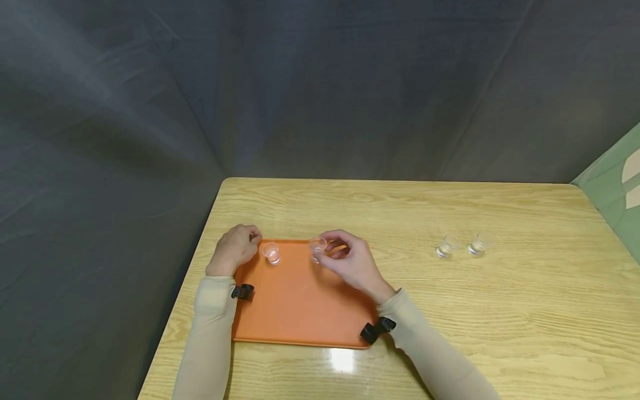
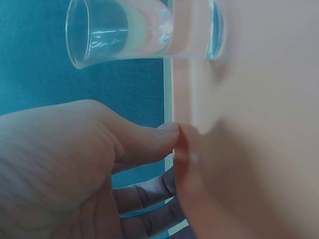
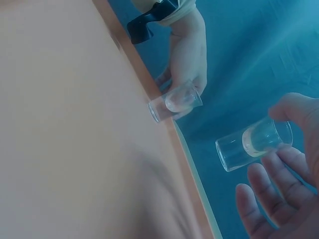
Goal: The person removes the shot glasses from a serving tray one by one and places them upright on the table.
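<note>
An orange tray (image 1: pixel 300 311) lies on the table. At its back left corner my left hand (image 1: pixel 234 249) grips the rim; the left wrist view has the thumb (image 2: pixel 154 144) on the edge and the fingers curled outside it. Just right of that hand, a clear shot glass (image 1: pixel 272 254) stands upright on the tray. My right hand (image 1: pixel 352 264) pinches a second shot glass (image 3: pixel 234 149) near its mouth, between thumb and forefinger. This glass is above the tray's back edge, its base off the tray in the right wrist view. The other right fingers are spread loosely.
Two more shot glasses, one (image 1: pixel 446 246) beside the other (image 1: pixel 480 244), stand on the wooden table (image 1: pixel 525 311) to the right. Dark cloth (image 1: pixel 350 89) hangs behind the table and at its left. Green patterned fabric (image 1: pixel 610 178) shows at the far right.
</note>
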A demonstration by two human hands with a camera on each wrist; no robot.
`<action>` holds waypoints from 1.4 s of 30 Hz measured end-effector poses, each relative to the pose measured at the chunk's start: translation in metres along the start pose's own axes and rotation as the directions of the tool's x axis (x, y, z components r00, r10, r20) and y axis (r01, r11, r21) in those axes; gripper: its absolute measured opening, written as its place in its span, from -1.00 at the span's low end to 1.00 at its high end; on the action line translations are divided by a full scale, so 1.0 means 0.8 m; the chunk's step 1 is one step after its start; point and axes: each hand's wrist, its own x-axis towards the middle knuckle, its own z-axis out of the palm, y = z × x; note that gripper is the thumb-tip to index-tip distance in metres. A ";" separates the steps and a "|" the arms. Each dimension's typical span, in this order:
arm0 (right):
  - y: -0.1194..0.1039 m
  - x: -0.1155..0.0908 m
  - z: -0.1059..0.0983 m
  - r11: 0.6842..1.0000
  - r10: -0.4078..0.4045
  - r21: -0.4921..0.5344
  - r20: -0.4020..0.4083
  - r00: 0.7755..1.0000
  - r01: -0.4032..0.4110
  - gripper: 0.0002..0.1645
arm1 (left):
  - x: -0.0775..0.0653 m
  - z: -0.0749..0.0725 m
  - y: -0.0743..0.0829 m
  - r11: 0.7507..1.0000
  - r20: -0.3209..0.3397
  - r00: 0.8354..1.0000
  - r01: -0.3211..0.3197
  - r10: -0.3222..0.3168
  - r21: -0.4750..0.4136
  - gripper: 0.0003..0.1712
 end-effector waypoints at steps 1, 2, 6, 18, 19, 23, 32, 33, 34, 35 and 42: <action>0.000 0.000 -0.002 1.000 0.003 0.003 -0.001 1.000 -0.003 -0.58 | 0.000 -0.001 0.000 1.000 -0.002 1.000 0.001 -0.001 0.002 -0.73; 0.000 -0.001 -0.004 1.000 0.006 0.006 -0.003 1.000 -0.006 -0.58 | 0.000 -0.001 0.000 1.000 -0.003 1.000 0.001 -0.001 0.004 -0.73; 0.000 -0.004 -0.014 1.000 0.019 0.000 -0.012 1.000 -0.019 -0.59 | -0.001 -0.002 0.000 1.000 -0.003 1.000 0.004 -0.004 0.008 -0.73; 0.007 -0.029 -0.061 0.999 0.030 0.034 -0.073 0.997 -0.028 -0.61 | -0.003 -0.001 0.001 1.000 -0.002 1.000 0.009 -0.009 0.001 -0.75; 0.009 -0.030 -0.066 0.999 0.033 0.031 -0.085 0.996 -0.031 -0.61 | -0.002 -0.001 0.001 1.000 -0.001 1.000 0.007 -0.007 0.000 -0.75; 0.019 -0.038 -0.081 0.999 0.038 0.009 -0.123 0.992 -0.037 -0.62 | -0.002 -0.001 0.001 1.000 -0.002 1.000 0.002 -0.002 0.002 -0.75; 0.043 -0.068 -0.123 0.997 0.071 -0.027 -0.214 0.974 -0.078 -0.60 | -0.003 0.004 0.006 1.000 0.002 1.000 -0.009 0.009 -0.002 -0.76; 0.045 -0.073 -0.128 0.995 0.082 -0.033 -0.222 0.972 -0.092 -0.60 | -0.002 0.004 0.006 1.000 0.003 1.000 -0.011 0.011 -0.002 -0.76; 0.048 -0.076 -0.132 0.994 0.093 -0.040 -0.231 0.969 -0.105 -0.59 | -0.002 0.005 0.006 1.000 0.004 1.000 -0.012 0.012 0.000 -0.76; 0.050 -0.079 -0.137 0.992 0.101 -0.047 -0.239 0.966 -0.116 -0.59 | -0.002 0.004 0.006 1.000 0.002 1.000 -0.012 0.012 0.001 -0.76; 0.058 -0.097 -0.175 0.989 0.082 -0.093 -0.315 0.946 -0.117 -0.58 | -0.002 0.004 0.007 1.000 -0.012 1.000 -0.016 0.016 0.001 -0.76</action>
